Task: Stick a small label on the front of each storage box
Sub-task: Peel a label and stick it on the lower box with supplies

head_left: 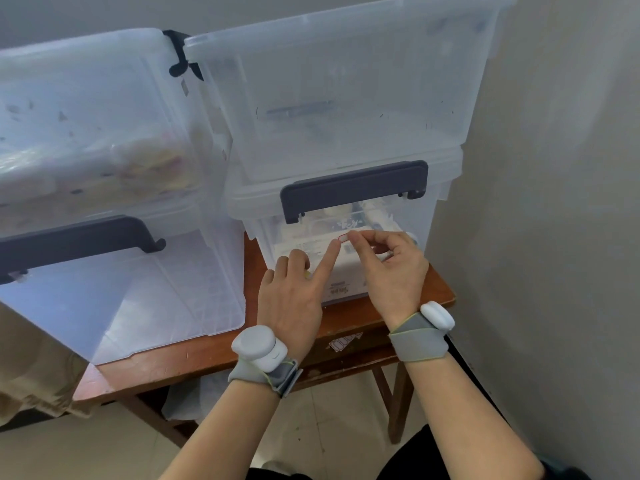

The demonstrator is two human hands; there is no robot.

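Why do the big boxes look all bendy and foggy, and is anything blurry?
Head view: the wide lens bows the top right box and wall edge; the frosted plastic dims what is inside, with soft, even light and no harsh glare; the small label between the left hand and right hand looks slightly soft.

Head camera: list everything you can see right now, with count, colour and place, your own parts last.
storage boxes: four, clear plastic, in two stacks of two on the table; three dark grey latches show.
label: one, white with red border, on the front of the lower right box, under the fingertips.
table: one, reddish-brown wood, beneath the boxes; a small sticker on its front edge.
wall: grey, at the right.
floor: pale tiles, below the table.
left hand: index finger pressing the label's left end.
right hand: fingertips at the label's right end.
wrist bands: two, grey with white units, one per wrist.
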